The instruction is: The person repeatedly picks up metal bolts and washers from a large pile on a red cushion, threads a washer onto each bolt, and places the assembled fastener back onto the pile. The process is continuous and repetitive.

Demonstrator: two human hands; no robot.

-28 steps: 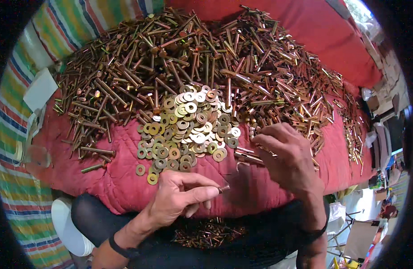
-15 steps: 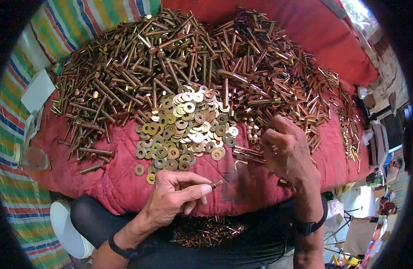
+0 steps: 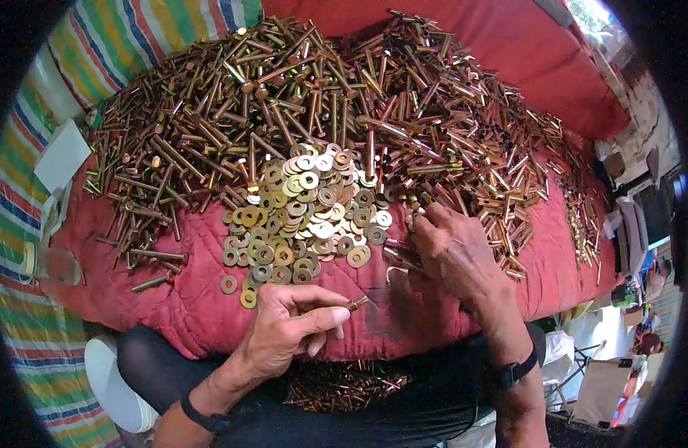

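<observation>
My left hand (image 3: pixel 295 328) is closed in a pinch above the near edge of the red quilted cloth. Past its thumb and forefinger sticks the end of a copper-coloured bolt (image 3: pixel 358 302); its other end is hidden in the fingers. My right hand (image 3: pixel 460 254) reaches down with bent fingers to the small cone-shaped metal nuts (image 3: pixel 413 203), and I cannot make out what is between its fingertips. A heap of brass-coloured flat washers (image 3: pixel 307 213) lies between and beyond the hands. Beside the right hand are several metal sleeves (image 3: pixel 401 255).
Long bolts (image 3: pixel 202 134) are piled at the far left, and metal sleeves (image 3: pixel 493 164) at the far right, all on the red quilted cloth (image 3: pixel 202 306). More small metal parts (image 3: pixel 348 387) lie at my lap. A clear jar (image 3: pixel 59 265) rests at the left edge.
My right hand has moved left and its fingers have come down to the small nuts. The left hand stays nearly still, still pinching the bolt.
</observation>
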